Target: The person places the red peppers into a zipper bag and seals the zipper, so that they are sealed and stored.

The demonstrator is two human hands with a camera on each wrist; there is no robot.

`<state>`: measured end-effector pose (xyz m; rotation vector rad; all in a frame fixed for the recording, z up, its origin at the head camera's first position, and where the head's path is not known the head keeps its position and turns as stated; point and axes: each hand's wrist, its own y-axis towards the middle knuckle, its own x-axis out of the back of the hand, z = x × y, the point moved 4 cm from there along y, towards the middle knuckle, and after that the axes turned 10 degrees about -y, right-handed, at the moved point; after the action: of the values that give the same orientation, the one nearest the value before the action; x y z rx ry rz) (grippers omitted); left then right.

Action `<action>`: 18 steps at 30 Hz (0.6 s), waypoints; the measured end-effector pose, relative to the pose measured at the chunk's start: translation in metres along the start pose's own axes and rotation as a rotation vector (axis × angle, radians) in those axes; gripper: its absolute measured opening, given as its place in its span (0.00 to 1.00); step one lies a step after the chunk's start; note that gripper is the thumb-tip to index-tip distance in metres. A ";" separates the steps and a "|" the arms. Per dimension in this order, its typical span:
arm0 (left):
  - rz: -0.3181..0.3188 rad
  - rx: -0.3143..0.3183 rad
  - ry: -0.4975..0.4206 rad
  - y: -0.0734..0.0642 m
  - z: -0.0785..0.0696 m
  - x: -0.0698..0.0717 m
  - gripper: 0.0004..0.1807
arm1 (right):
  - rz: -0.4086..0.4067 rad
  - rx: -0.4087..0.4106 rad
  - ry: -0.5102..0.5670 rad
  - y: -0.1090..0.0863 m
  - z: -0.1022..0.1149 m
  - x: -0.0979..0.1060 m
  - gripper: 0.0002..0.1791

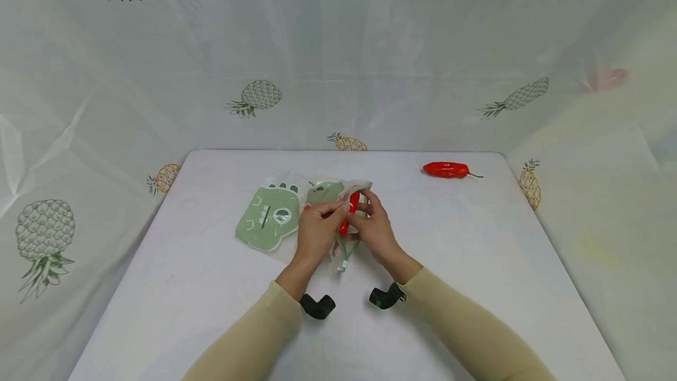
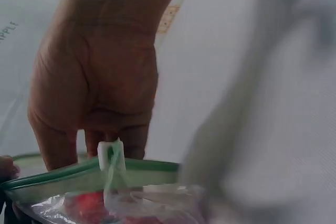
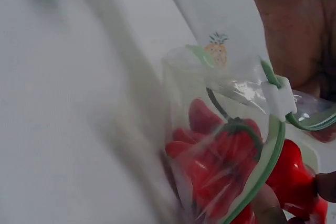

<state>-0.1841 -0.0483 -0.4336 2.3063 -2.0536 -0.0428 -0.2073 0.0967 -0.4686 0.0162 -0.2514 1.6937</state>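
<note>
A clear zip bag with a green seal strip and a white slider has several red chili peppers inside. My left hand holds the bag by its mouth; in the left wrist view its fingers dip behind the green rim. With my right hand I pinch a red chili pepper right at the bag's opening. In the right wrist view that pepper shows beside the green strip, a thumb and finger against it. Part of the bag is hidden behind both hands.
To the left lies a flat bag with a green one-eyed monster print. A second green printed piece lies behind my left hand. Another red chili pepper rests near the back right edge of the white table.
</note>
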 end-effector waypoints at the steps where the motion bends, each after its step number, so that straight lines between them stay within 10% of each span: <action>1: -0.001 0.001 0.000 0.000 -0.001 0.000 0.10 | 0.008 -0.001 -0.010 -0.001 0.000 -0.003 0.39; 18: -0.036 -0.006 -0.062 0.007 -0.009 0.006 0.10 | -0.005 -0.003 -0.158 0.002 -0.008 -0.024 0.30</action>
<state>-0.1900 -0.0551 -0.4237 2.3681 -2.0362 -0.1232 -0.2052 0.0745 -0.4805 0.1490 -0.3716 1.6894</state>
